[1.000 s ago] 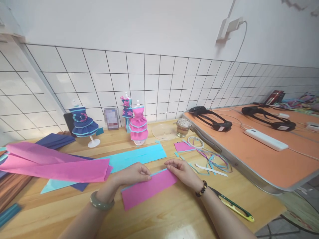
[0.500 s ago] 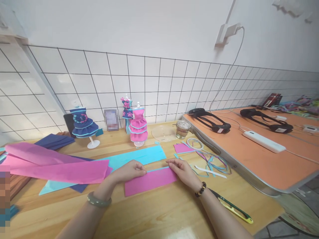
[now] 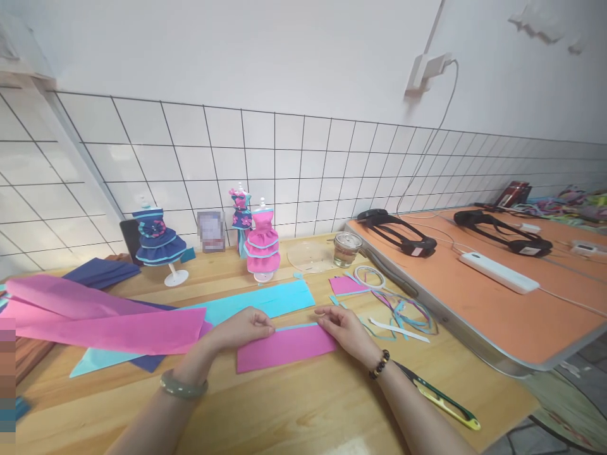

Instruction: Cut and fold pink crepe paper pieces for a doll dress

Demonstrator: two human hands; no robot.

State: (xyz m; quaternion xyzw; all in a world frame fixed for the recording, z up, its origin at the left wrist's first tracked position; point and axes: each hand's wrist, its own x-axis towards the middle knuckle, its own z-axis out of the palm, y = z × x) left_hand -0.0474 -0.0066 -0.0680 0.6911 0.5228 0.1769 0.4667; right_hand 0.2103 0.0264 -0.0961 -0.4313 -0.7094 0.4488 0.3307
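A pink strip of crepe paper or thin fabric with a narrow light-blue upper edge lies flat on the wooden table. My left hand pinches its upper left edge, thumb against curled fingers. At the upper right corner, my right hand has its thumb and fingertips bent onto the blue edge, the index finger slightly raised. Just behind lies a light-blue strip. Longer pink sheets are heaped to the left, over dark-blue ones.
Dress forms in a blue dress and a pink dress stand at the back, near a glass jar. Thin ribbon scraps and yellow-handled scissors lie right. An orange table with black headsets adjoins.
Both hands keep almost the same place at the strip's upper edge. The right thumb and fingertips have shifted slightly along the corner. The view has tilted a little.
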